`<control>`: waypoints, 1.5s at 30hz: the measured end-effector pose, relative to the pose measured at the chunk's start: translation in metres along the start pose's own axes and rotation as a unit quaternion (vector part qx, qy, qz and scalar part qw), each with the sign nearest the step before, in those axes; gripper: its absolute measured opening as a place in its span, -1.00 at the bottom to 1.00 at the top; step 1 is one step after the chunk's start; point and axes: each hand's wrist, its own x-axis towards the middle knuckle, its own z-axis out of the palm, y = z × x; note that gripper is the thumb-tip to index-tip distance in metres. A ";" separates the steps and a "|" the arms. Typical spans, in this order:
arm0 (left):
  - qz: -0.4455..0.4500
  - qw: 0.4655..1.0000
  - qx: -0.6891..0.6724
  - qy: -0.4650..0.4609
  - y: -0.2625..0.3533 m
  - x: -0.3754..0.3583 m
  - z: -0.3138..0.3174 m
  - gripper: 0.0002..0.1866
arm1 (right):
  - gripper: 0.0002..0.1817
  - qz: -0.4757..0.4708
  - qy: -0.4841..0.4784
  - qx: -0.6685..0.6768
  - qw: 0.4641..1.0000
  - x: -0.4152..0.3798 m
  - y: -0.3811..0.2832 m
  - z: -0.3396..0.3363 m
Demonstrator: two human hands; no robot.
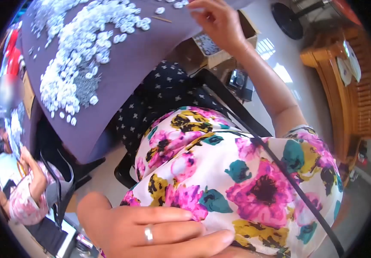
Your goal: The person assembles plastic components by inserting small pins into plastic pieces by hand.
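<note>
My left hand [151, 234], with a ring on one finger, lies against the front of my floral shirt [263, 189], its fingers slightly apart and holding nothing. Beyond my lap, my right hand [215, 23] is raised at the table's near edge. Its fingers are loosely bent and apart, with no object visible between them. Many small white round pieces [86, 38] are heaped on the dark table [121, 77]. Beside them is a pile of small grey pieces [86, 86]. A thin brown stick [162, 19] rests close to my right hand.
Below my right hand, a cardboard box [215, 58] holds grey pieces. A wooden bench [349, 86] and a black round base [286, 21] stand at the right. At the left edge sits another person [26, 195], near a grey and black chair [60, 189].
</note>
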 end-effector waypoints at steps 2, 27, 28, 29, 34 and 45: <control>0.038 0.998 -0.010 -0.040 0.003 0.003 0.001 -0.78 | -0.83 0.097 0.022 0.007 0.995 -0.005 -0.001 -0.037; -0.260 0.868 0.013 0.423 0.035 0.080 0.072 -0.94 | -0.86 0.078 0.060 0.106 0.990 -0.051 0.033 -0.053; -0.253 0.872 0.003 0.420 0.021 0.088 0.065 -0.94 | -0.87 -0.015 0.119 0.246 0.962 -0.055 0.042 -0.052; -0.248 0.875 -0.008 0.417 0.022 0.090 0.069 -0.93 | -0.87 -0.012 0.118 0.247 0.962 -0.057 0.036 -0.057; -0.208 0.891 -0.055 0.400 0.037 0.079 0.083 -0.93 | -0.88 0.228 0.037 -0.068 0.971 -0.056 0.022 -0.069; -0.122 0.910 -0.164 0.359 -0.007 0.111 0.082 -0.91 | -0.88 0.224 0.026 -0.083 0.971 -0.062 0.025 -0.071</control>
